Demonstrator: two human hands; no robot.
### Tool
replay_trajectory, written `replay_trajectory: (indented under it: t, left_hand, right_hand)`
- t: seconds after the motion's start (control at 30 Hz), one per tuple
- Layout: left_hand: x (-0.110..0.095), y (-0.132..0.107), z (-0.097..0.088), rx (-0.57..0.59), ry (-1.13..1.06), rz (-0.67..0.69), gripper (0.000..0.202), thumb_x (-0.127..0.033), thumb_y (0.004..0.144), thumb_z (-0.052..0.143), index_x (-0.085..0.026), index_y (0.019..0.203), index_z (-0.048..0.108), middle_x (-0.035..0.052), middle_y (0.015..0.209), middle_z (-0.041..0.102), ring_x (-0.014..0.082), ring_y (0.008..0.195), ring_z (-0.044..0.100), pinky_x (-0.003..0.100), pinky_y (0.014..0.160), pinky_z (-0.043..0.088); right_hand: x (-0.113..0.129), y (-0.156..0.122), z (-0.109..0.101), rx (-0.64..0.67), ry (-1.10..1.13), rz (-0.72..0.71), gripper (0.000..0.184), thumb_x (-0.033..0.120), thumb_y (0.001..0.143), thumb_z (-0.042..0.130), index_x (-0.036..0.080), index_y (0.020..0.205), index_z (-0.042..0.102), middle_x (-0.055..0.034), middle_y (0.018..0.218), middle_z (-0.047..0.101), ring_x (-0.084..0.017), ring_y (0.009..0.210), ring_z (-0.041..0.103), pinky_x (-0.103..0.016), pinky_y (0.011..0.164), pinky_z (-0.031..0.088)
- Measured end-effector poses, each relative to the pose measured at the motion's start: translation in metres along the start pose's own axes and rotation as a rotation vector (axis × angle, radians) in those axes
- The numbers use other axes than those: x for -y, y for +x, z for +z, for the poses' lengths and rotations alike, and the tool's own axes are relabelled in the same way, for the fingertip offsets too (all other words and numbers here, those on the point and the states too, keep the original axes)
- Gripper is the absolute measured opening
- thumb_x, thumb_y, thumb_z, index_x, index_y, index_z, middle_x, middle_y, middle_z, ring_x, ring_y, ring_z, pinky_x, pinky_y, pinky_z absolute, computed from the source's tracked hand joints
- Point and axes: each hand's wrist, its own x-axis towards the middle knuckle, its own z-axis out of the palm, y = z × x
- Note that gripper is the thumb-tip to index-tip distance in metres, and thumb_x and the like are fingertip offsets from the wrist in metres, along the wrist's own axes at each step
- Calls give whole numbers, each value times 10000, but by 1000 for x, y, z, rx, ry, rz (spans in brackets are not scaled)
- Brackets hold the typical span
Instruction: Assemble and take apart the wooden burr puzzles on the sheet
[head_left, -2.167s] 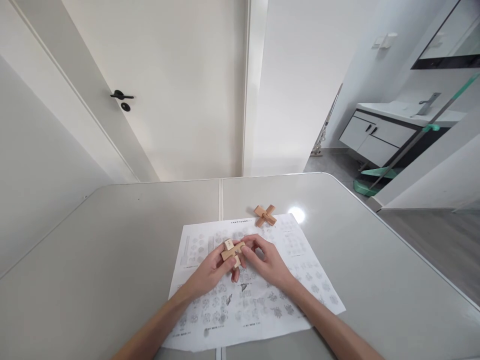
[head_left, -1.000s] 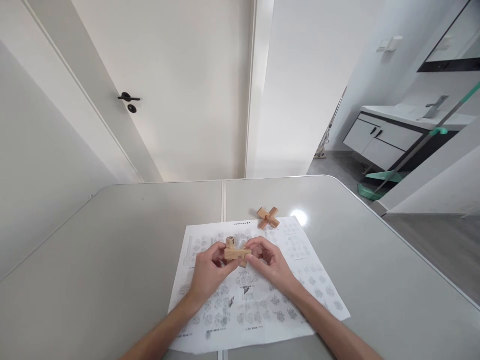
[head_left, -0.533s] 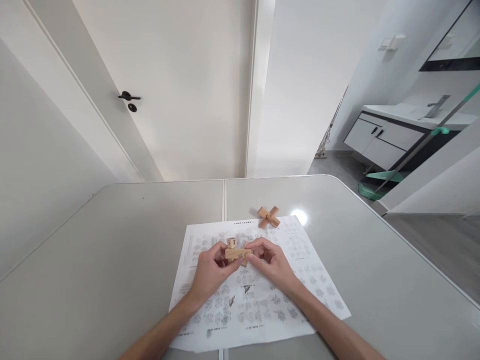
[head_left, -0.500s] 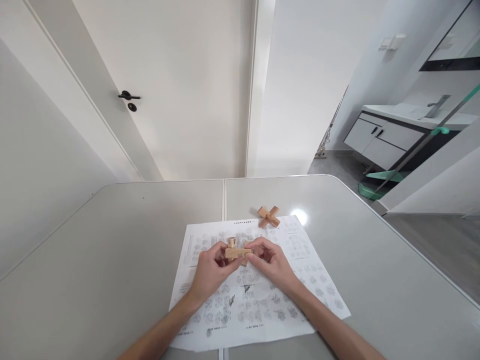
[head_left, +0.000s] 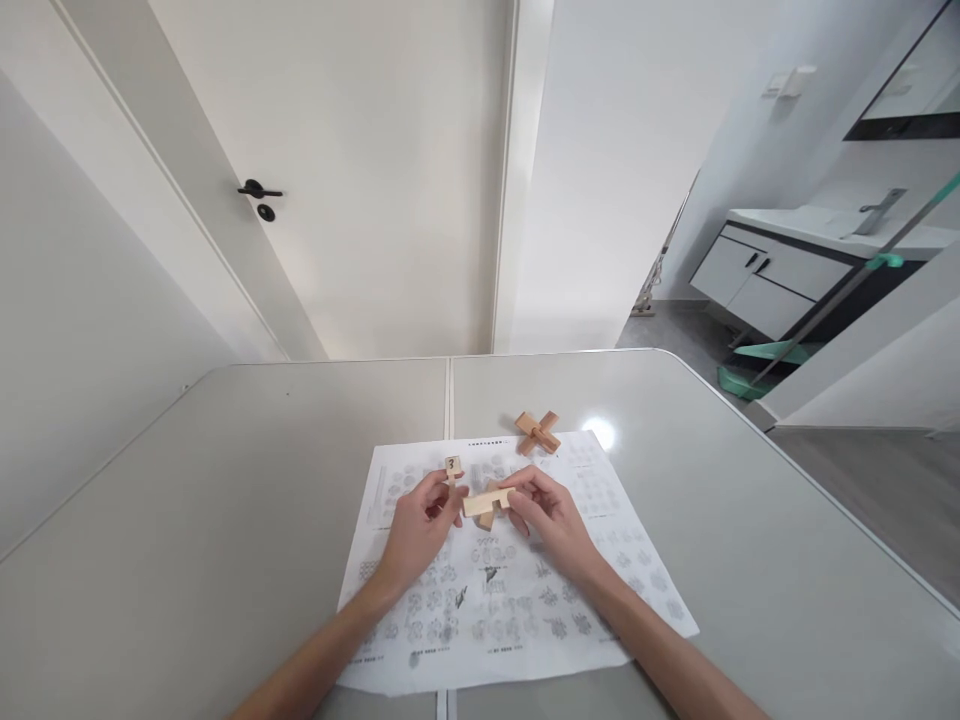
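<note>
Above the printed sheet, my left hand pinches a wooden puzzle piece that stands upright, its end marked with a "3". My right hand grips the right end of a notched wooden puzzle piece, held nearly level with a cut near the fingers. Another wooden piece shows behind and below the notched one; whether it is held or lies on the paper I cannot tell. Beyond the hands, a cross-shaped pair of joined wooden pieces rests at the sheet's top edge.
The sheet lies on a grey table with a seam down its middle. Behind the table stands a white door with a black handle. A washbasin cabinet and a green dustpan are at the right.
The wooden pieces, held together before, are now apart. My left hand has drawn the "3" piece left and turned it upright; the notched piece stays in my right hand, now tilted.
</note>
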Motion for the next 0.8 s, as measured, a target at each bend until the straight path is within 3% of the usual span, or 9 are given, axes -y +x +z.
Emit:
replay_trajectory:
  t: [0.17,0.37,0.53,0.67,0.8]
  left_hand:
    - [4,-3,5,7,145,88,399,-503,959,553,-193,1189,656,-16,690,650,137,552,478,253,554,372]
    - [7,-7,9,-29,387,143,392,-460,949,570,-242,1271,623,-66,605,488,148,541,469,260,583,370]
    - [13,-6,12,1,483,240,328,-452,943,603,-253,1202,630,-54,602,509,179,574,522,285,618,386]
    - [14,-7,12,57,559,240,417,-499,931,615,-235,1252,575,-36,658,549,210,653,587,314,658,429]
    - [9,-9,12,50,560,276,487,-507,888,664,-253,1280,528,36,962,635,236,810,642,333,684,480]
  right_hand:
    - [-6,6,-3,-122,-178,-13,311,481,976,527,210,858,626,23,636,480,-152,578,443,-274,555,382]
    - [-13,7,0,-125,-567,-46,289,374,985,514,221,751,588,21,610,545,-158,558,479,-280,577,372]
    - [-18,7,3,-177,-707,-75,240,387,1013,487,239,915,649,-19,790,675,-190,635,602,-308,634,433]
    - [-23,7,2,-198,-700,-91,237,407,1027,473,236,1033,637,-52,967,671,-186,665,632,-327,668,488]
    - [-24,7,1,-172,-671,-88,223,375,1036,456,235,1049,630,-62,1078,669,-186,713,640,-344,721,511]
